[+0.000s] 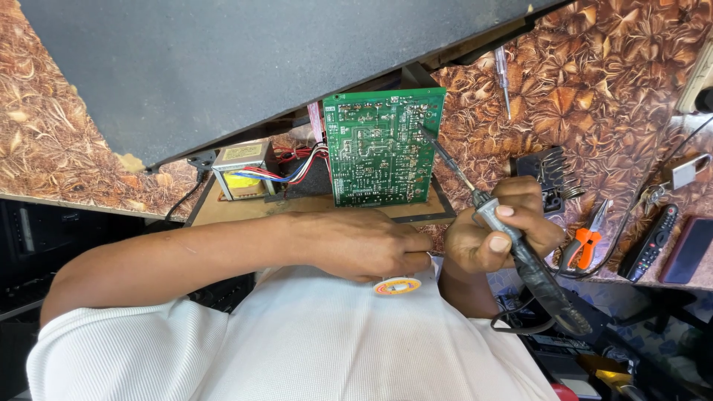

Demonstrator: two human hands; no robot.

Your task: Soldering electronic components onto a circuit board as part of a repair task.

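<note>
Bench: a worktop (609,67) covered in brown leaf-patterned sheet.
Middle: a green circuit board (382,145) stood beside a small transformer (241,169).
Right side: orange-handled pliers (583,245), a black remote (653,241), a padlock (689,169).
Far edge: a screwdriver (503,74).

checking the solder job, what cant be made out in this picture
- Head view: the joint under the soldering iron tip on the green circuit board is too small to judge.
- Head view: the left hand covers the board's near edge and most of the solder spool.
- Head view: the right hand hides part of the iron's handle.
- Head view: the dark panel hides whatever lies behind it.
</note>
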